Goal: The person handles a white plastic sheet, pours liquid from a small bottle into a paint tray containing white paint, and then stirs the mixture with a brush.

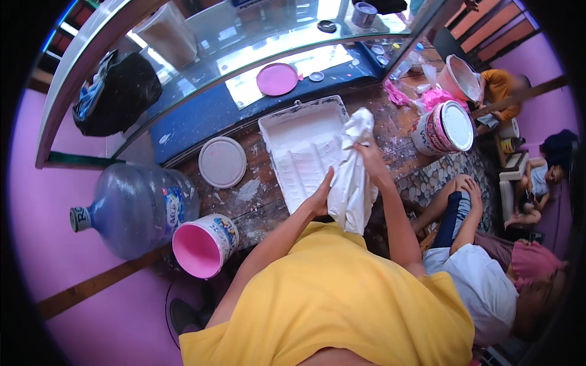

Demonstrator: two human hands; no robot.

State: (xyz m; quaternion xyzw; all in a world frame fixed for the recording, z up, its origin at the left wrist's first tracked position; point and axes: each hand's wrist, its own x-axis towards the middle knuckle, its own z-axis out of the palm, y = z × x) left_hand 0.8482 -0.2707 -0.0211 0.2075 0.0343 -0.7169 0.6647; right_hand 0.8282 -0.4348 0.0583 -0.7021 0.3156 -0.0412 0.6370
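**Operator:** White cloth [353,183] is the item in hand; confirm grip state.

**Inspector:** Confirmed; the right hand [368,155] is closed around the upper part of the cloth, fingers curled into the bunched fabric; the left hand [321,194] lies with fingers extended and together, pressed against the cloth's left edge; the rest of the cloth hangs down below both hands, over the yellow shirt [342,293].

**Operator:** Location of the cloth relative to the tray?

**Inspector:** The cloth sits over the right side of the white paint tray [299,143]; the tray lies just beyond both hands on the paint-spattered wooden floor [256,201]; whether the cloth touches the tray surface cannot be told.

**Operator:** Items to the left of the left hand?

**Inspector:** A round white lid [222,161] lies flat, near the tray's left edge; a paint bucket with a pink interior [204,244] lies tipped, nearer the person; a large clear water jug [131,207] lies on its side, just beside that bucket.

**Operator:** Items to the right of the right hand?

**Inspector:** A lidded paint bucket [444,127] stands well apart; a seated person's knee and hand [467,186] are near the right forearm.
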